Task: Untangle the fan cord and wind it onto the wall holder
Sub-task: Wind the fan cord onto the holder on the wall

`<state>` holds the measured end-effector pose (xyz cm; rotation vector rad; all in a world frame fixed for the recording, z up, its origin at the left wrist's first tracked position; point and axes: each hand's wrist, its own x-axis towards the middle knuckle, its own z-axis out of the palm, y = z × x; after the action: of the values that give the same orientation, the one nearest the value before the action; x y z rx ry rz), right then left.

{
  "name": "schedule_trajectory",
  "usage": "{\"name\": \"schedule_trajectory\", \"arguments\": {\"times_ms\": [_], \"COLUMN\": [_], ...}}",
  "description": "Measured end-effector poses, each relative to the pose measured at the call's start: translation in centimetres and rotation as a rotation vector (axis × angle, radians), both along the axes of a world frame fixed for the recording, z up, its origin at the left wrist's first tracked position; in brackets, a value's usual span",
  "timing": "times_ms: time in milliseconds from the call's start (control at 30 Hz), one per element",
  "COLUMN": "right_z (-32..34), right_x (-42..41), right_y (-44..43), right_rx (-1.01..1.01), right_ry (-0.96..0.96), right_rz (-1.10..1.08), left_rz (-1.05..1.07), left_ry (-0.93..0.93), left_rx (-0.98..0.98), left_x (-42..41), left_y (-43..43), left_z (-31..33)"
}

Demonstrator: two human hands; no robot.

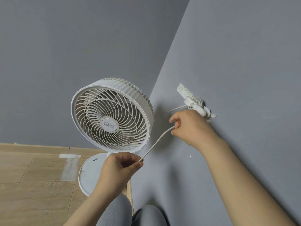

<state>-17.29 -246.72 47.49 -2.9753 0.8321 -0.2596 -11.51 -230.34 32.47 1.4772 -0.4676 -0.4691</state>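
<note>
A white desk fan (pixel 112 115) stands on its round base (pixel 88 175) on the floor, in the corner of the room. Its white cord (pixel 156 141) runs taut between my two hands. My left hand (pixel 119 170) pinches the lower end of that stretch in front of the fan's base. My right hand (pixel 190 126) grips the upper end just below the white wall holder (pixel 195 105) fixed to the right wall. Several turns of cord lie wound around the holder. A thin strand (pixel 176 108) leads from the holder towards the fan.
Grey walls meet in a corner behind the fan. The wooden floor (pixel 32 185) at the left bears a strip of white tape (pixel 69 155). My knees in grey trousers (pixel 130 214) show at the bottom, close to the right wall.
</note>
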Motion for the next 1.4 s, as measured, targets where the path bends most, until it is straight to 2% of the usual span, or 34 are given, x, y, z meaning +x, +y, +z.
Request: {"name": "schedule_trajectory", "arguments": {"times_ms": [167, 833, 1100, 1267, 1400], "right_z": [0.4, 1.9, 3.9, 5.3, 6.2], "right_x": [1.9, 6.7, 8.3, 8.5, 8.7], "right_y": [0.2, -2.4, -4.5, -6.2, -7.7], "right_rx": [-0.109, -0.280, -0.327, -0.336, -0.255], "right_ry": [0.182, 0.340, 0.391, 0.357, 0.342], "right_rz": [0.047, 0.177, 0.244, 0.215, 0.159], "left_rz": [0.041, -0.054, 0.023, 0.027, 0.067], "left_ry": [-0.043, 0.112, 0.113, 0.021, -0.092], "left_rx": [0.001, -0.164, -0.163, -0.170, -0.148], "left_x": [0.4, 0.3, -0.2, -0.4, 0.2], "left_y": [0.2, -0.5, -2.1, -3.8, -4.6], "left_z": [0.2, 0.4, 1.9, 4.7, 6.4]}}
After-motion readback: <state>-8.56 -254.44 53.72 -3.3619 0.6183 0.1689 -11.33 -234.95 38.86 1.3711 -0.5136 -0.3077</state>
